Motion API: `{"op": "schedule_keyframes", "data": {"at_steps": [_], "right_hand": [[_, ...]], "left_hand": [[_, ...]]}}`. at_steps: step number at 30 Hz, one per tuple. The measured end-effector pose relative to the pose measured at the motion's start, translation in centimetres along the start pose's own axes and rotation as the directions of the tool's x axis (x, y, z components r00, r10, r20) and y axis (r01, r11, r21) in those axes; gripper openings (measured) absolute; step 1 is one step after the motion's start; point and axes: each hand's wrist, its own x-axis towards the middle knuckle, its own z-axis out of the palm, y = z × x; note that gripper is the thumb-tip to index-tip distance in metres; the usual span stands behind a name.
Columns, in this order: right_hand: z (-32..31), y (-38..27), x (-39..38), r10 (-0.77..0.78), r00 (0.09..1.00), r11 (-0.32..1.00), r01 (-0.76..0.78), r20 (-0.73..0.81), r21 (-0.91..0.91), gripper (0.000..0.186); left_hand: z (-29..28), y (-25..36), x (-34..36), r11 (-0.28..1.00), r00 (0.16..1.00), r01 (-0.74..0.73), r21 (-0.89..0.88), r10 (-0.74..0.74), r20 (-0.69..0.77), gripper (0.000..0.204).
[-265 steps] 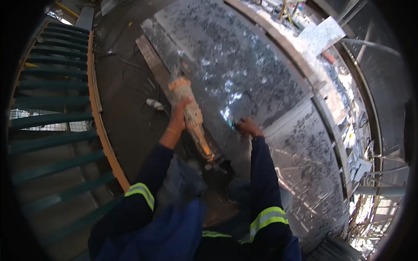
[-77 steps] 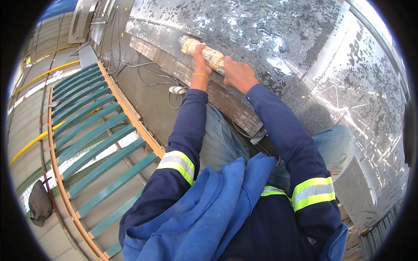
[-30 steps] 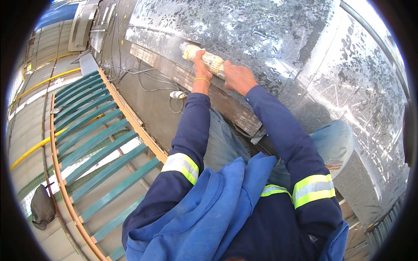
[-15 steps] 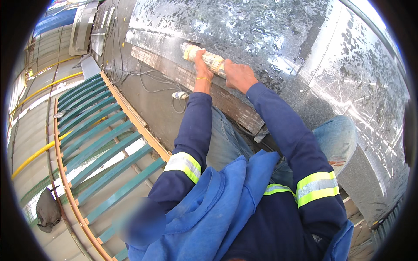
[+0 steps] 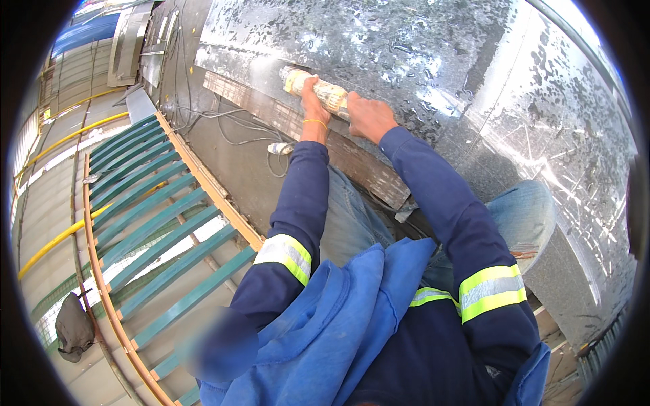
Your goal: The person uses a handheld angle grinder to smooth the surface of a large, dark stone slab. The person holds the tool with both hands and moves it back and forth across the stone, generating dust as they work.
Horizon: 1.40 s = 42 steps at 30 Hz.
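A pale, cylindrical power tool wrapped in tape, apparently an angle grinder (image 5: 330,93), lies low over the near edge of a wet, shiny metal sheet (image 5: 406,40). Around its front part my left hand (image 5: 312,107) is closed, a thin yellow band on the wrist. The fingers of my right hand (image 5: 371,118) wrap the rear end. The tool's head is at the far left end, and its disc cannot be made out. Beside the head, a slit-like line runs leftward along the sheet, with a hazy bright patch over it.
A brown wooden board (image 5: 359,166) lies under the sheet's near edge. Grey cables (image 5: 227,128) and a small white object (image 5: 279,148) rest on the floor. To the left stretches a frame of green slats (image 5: 162,227) with orange rails. A dark bag (image 5: 74,328) sits beyond it.
Both hands and the tool have shifted very slightly to the left. A whitish haze now shows over the sheet left of the tool's head.
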Motion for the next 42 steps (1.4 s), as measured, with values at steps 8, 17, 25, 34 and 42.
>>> {"op": "schedule_keyframes", "data": {"at_steps": [8, 17, 25, 34, 42], "right_hand": [[-1.1, 0.6, -1.6, 0.006, 0.997, 0.999, -0.009, 0.072, 0.042, 0.045], [0.0, 0.4, -0.1, 0.019, 1.000, 1.000, -0.019, 0.014, -0.017, 0.046], [-1.1, 0.3, -1.7, 0.007, 0.999, 1.000, -0.007, 0.035, 0.006, 0.045], [-0.7, 0.0, -0.8, 0.024, 0.999, 1.000, -0.024, 0.031, -0.001, 0.043], [-0.7, 0.5, -1.7, 0.006, 1.000, 1.000, -0.006, 0.019, 0.014, 0.042]], "left_hand": [[1.5, -0.9, -3.0, 0.999, 0.999, -0.035, 0.019, 0.035, -0.040, 0.037], [1.3, -0.3, -1.8, 0.999, 1.000, -0.029, 0.026, 0.029, 0.003, 0.037], [1.2, -0.7, -2.8, 0.999, 1.000, 0.027, 0.034, -0.027, -0.012, 0.035], [1.0, -0.5, -1.9, 0.999, 1.000, -0.014, 0.049, 0.015, -0.019, 0.038], [1.2, -0.9, -2.8, 0.998, 1.000, 0.028, 0.058, -0.027, -0.015, 0.041]]}}
